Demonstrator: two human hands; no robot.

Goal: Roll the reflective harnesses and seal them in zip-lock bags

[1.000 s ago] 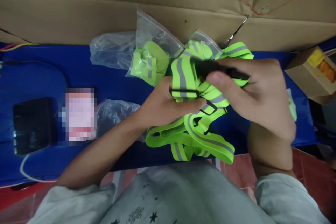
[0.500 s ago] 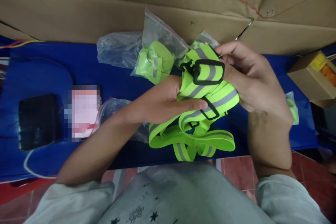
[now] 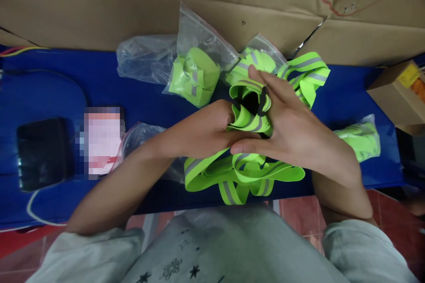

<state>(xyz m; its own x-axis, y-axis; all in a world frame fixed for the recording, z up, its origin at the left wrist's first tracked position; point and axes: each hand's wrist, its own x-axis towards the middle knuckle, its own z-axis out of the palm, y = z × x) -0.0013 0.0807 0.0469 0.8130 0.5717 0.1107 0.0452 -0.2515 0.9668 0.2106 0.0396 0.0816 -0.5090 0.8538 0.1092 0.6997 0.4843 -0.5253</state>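
Observation:
A neon-yellow reflective strap [image 3: 250, 124] with a grey stripe and black fittings is rolled into a bundle. My left hand [image 3: 215, 126] is closed around its left side, fingers mostly hidden. From the right, my right hand [image 3: 285, 119] wraps the bundle, thumb near my left thumb and a finger over the top. Loose loops of strap [image 3: 272, 174] hang below both hands at the table's front edge. Behind my right hand lies another length of reflective strap [image 3: 308, 68].
Clear bags with neon straps [image 3: 194, 77], [image 3: 254, 59] stand against the cardboard [image 3: 99, 13]. Another bagged strap [image 3: 361, 139] lies right, near a cardboard box [image 3: 388, 93]. A black device [image 3: 43, 154] and an empty plastic bag [image 3: 146, 59] occupy the blue table's [image 3: 106, 90] left side.
My right hand has turned and moved from the bundle's upper right to wrap its side. The strap's flat layers and rectangular buckles now face away, showing a rolled end. My left hand stays.

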